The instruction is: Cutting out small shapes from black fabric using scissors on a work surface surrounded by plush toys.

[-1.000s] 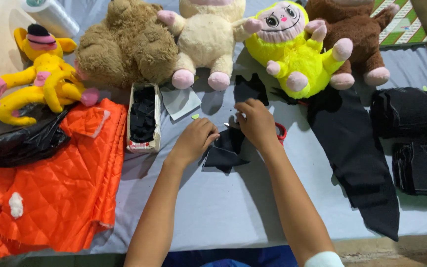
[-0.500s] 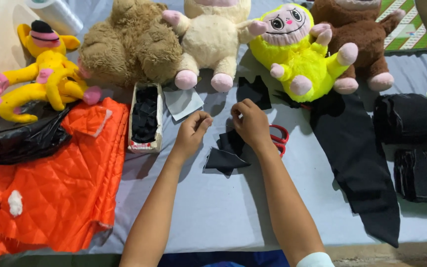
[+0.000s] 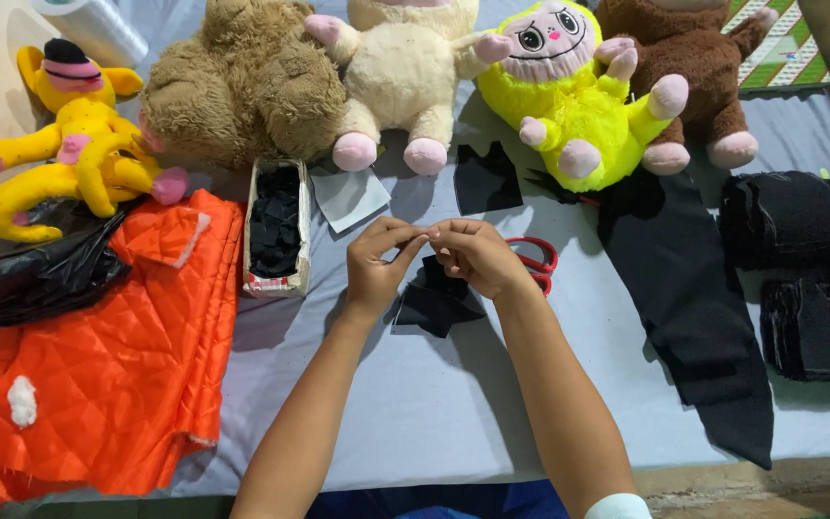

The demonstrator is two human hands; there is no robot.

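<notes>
A grey sheet [image 3: 453, 404] covers the table; little of the room shows beyond it. Orange quilting [image 3: 98, 365] lies left, a black strip [image 3: 694, 288] right, four plush toys [image 3: 405, 77] along the back, a box [image 3: 277, 229] of black scraps beside them. Left hand [image 3: 377, 264] and right hand [image 3: 477, 255] now meet fingertip to fingertip, raised above the black pieces [image 3: 434, 303] they pressed half a second ago; they pinch something too small to tell. Red scissors [image 3: 535, 261] lie under the right hand.

Both hands, left hand [image 3: 377, 264] and right hand [image 3: 477, 255], met fingertip to fingertip above black fabric scraps [image 3: 434, 303] beside red scissors [image 3: 537, 261].
</notes>
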